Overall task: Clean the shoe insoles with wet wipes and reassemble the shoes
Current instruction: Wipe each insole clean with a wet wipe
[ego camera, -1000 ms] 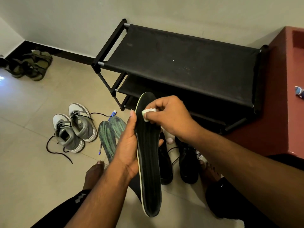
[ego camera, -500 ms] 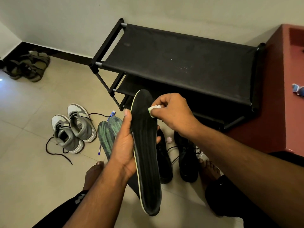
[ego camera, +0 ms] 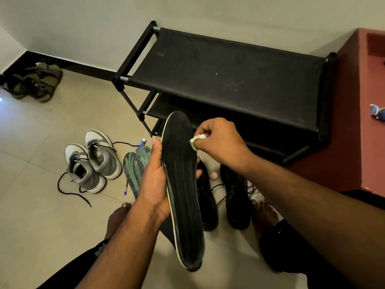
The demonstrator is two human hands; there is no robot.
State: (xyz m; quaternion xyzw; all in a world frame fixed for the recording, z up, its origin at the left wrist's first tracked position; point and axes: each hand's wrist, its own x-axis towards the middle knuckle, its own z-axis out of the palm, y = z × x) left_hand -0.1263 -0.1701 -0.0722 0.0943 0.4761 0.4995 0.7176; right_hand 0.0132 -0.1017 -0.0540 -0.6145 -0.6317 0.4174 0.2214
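Beige tile floor [ego camera: 31, 215], pale wall [ego camera: 83, 28] w/ dark skirting [ego camera: 68, 66]. Black 2-tier rack [ego camera: 229, 80] against wall. Red-brown counter [ego camera: 354, 132] at right. Dim, warm light; small glare spot far left.

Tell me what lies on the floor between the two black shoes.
In the head view, a small pinkish round cap-like object sits on the tile between the left black shoe and the right black shoe, with loose laces trailing nearby.

Both arms reach forward. The left hand [ego camera: 155, 180] is curled shut on the black insole [ego camera: 183, 184], thumb up along its edge. The right hand [ego camera: 218, 142] pinches a small wet wipe [ego camera: 195, 141] in its fingers [ego camera: 205, 130], wrist bent down.
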